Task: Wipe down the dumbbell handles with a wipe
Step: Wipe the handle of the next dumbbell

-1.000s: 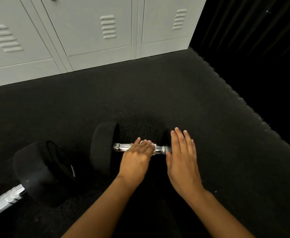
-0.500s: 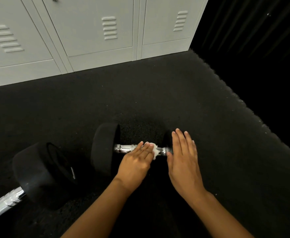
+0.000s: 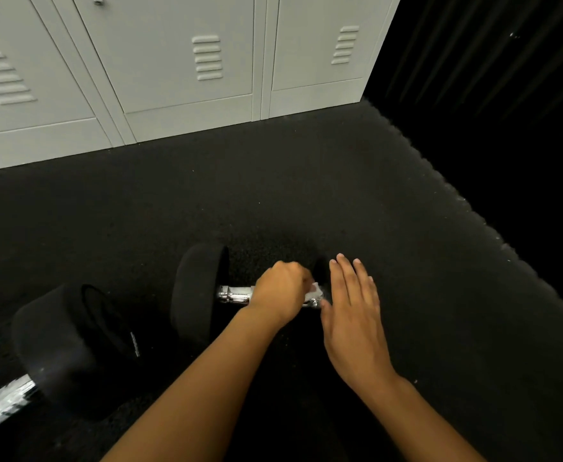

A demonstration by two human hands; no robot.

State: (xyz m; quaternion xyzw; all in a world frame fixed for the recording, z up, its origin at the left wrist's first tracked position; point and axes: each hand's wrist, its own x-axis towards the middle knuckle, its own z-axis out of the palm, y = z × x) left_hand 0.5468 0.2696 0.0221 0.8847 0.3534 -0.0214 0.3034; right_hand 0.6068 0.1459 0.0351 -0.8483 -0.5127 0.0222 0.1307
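Head view: black rubber flooring runs up to a row of pale grey lockers at the far edge. On it lies a dumbbell with black round ends and a chrome handle, set crosswise in front of the person. Its left end stands plainly in sight; the right end is mostly hidden behind the hands. The left hand curls its fingers over the handle near its right part, holding a white wipe against the metal; only a small crumpled bit of the wipe shows past the knuckles. The right hand lies flat with straight, slightly spread fingers, just beside the wipe, over the dumbbell's right end, gripping nothing. A second dumbbell lies at lower left, its chrome bar running out of the picture.
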